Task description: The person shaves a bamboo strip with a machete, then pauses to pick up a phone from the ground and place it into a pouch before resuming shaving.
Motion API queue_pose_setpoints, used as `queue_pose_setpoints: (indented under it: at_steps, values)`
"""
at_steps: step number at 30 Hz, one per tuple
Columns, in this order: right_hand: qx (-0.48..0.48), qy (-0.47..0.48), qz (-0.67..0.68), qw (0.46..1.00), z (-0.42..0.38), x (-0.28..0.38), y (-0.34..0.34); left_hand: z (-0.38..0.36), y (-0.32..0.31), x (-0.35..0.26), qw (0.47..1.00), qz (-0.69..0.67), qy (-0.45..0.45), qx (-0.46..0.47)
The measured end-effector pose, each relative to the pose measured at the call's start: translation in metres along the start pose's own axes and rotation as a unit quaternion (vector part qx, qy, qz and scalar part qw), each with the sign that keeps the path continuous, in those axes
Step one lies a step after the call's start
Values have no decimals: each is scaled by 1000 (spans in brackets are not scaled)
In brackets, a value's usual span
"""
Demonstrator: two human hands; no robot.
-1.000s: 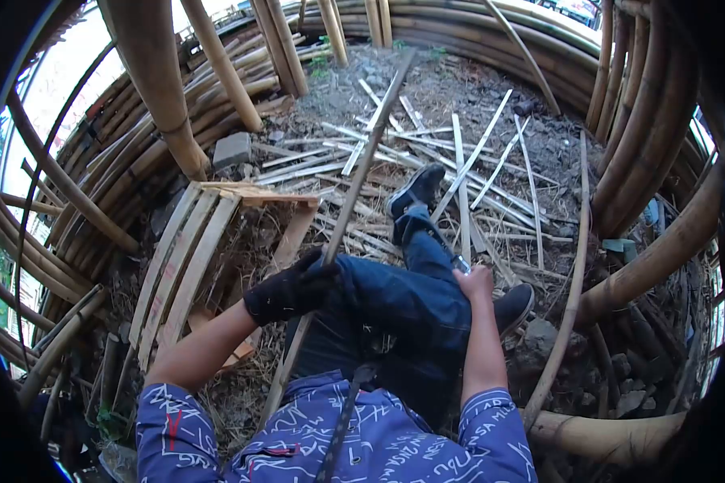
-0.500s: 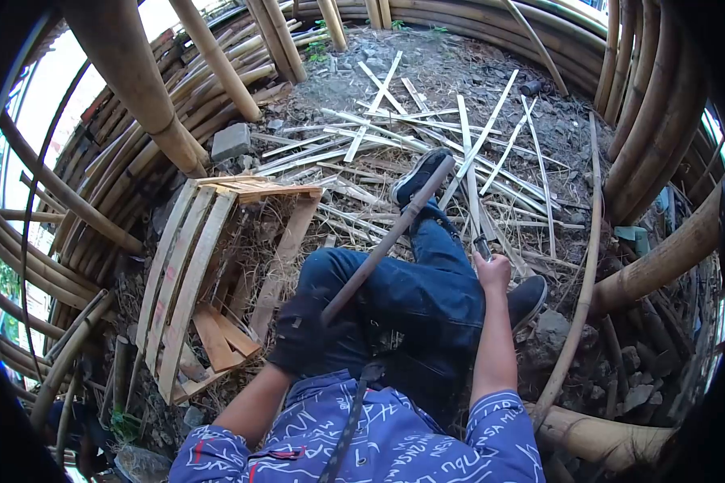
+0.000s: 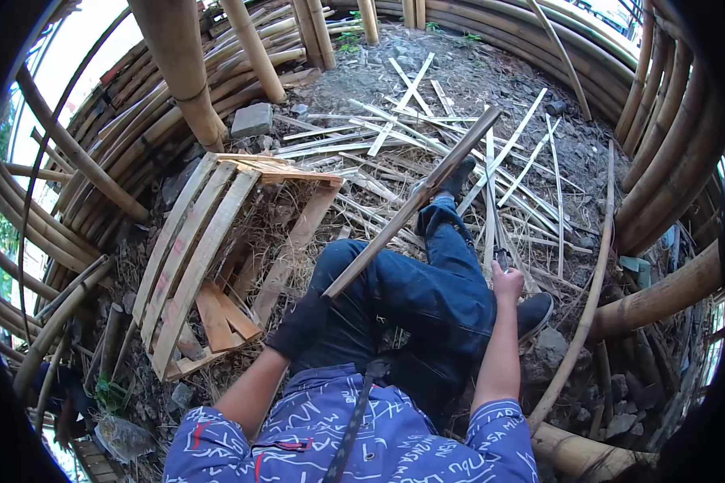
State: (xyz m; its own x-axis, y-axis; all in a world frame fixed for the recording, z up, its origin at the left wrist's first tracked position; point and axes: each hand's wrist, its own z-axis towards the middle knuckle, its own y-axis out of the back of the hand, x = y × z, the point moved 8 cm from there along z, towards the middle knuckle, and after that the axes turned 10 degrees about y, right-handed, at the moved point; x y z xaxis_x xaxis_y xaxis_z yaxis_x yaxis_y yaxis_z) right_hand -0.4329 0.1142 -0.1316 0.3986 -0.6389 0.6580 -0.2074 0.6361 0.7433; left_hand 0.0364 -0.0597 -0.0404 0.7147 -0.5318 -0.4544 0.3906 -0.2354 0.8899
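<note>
My left hand (image 3: 304, 324), in a black glove, is closed at the lower end of a long brown bamboo slat (image 3: 415, 205). The slat slants up and away to the right, over my bent leg in blue jeans (image 3: 415, 286). Bare and closed, my right hand (image 3: 507, 284) grips a knife (image 3: 502, 256) beside my right shoe (image 3: 533, 315). Its narrow dark blade points away from me, apart from the slat, and is hard to make out against the strips behind.
A slatted wooden crate (image 3: 205, 258) lies tipped at my left. Pale split strips (image 3: 427, 121) are scattered ahead. Bamboo poles (image 3: 177, 72) stand around me, one long thin pole (image 3: 596, 266) lies at the right, and a grey block (image 3: 252, 119) sits beyond the crate.
The slat has swung and reaches farther up and right, with a different face showing. The knife's blade has shifted and shows more. The whole view has turned slightly.
</note>
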Motion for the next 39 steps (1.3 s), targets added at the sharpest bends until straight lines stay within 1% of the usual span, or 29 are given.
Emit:
queue_pose_setpoints:
  at_steps: [1, 3, 4, 6, 7, 9, 11, 13, 14, 16, 20, 22, 23, 25, 26, 28, 29, 31, 32, 35, 36, 39]
  values:
    - [1, 2, 0, 1000, 0, 1, -2, -6, -2, 2, 1000, 0, 2, -1]
    - [4, -3, -14, 1000, 0, 0, 0, -19, 4, 7, 995, -39, 92, -19]
    - [5, 3, -8, 1000, 0, 1, 0, -23, 8, 6, 994, -43, 97, -19]
    - [4, 10, -16, 1000, -2, 7, 3, -24, 9, 6, 988, -9, 145, 50]
    - [0, 16, -19, 1000, -3, 10, 4, -24, 10, 6, 987, -15, 152, 51]
    - [12, 16, -11, 1000, -1, 6, 1, -27, 14, 2, 993, 0, 119, 26]
    - [20, 14, 1, 1000, 0, 6, -2, -29, 15, 0, 993, -2, 115, 33]
    - [28, -1, 1, 1000, -1, 8, 1, -27, 14, 0, 979, 25, 189, 68]
    - [28, 0, -1, 1000, -2, 11, 4, -27, 12, 3, 979, 23, 189, 69]
    - [-5, 21, -14, 1000, -6, 20, 11, -27, 11, 6, 987, -15, 152, 45]
    - [5, 13, -25, 1000, -6, 19, 10, -25, 19, -1, 988, -21, 146, 42]
    - [9, 9, -14, 1000, -4, 13, 7, -22, 23, -4, 986, -44, 147, 70]
    - [13, 1, -2, 1000, -4, 12, 5, -20, 21, 2, 986, -43, 147, 66]
    - [15, 1, 0, 1000, -3, 8, 4, -19, 7, 14, 984, -62, 131, 108]
    - [6, 3, 14, 1000, -5, 11, 8, -18, 11, 16, 983, -61, 133, 107]
    - [-12, 3, 42, 999, -8, 16, 13, -15, 15, 12, 978, -113, 89, 150]
    - [-3, 3, 40, 999, -7, 15, 9, -14, 22, 11, 977, -113, 98, 153]
    - [-15, 5, 73, 997, -2, 4, 8, -14, 33, -2, 970, -125, 84, 189]
    - [-39, 20, 65, 997, 1, -1, 7, -12, 37, -4, 976, -106, 87, 171]
    - [-55, 19, 52, 997, 9, -15, 2, 9, 24, -4, 981, -74, 83, 158]
    - [-54, 17, 59, 997, 8, -15, 4, 15, 20, -3, 981, -86, 110, 137]
    - [-62, 9, 68, 996, 5, -8, 8, 23, 16, -14, 979, -99, 124, 125]
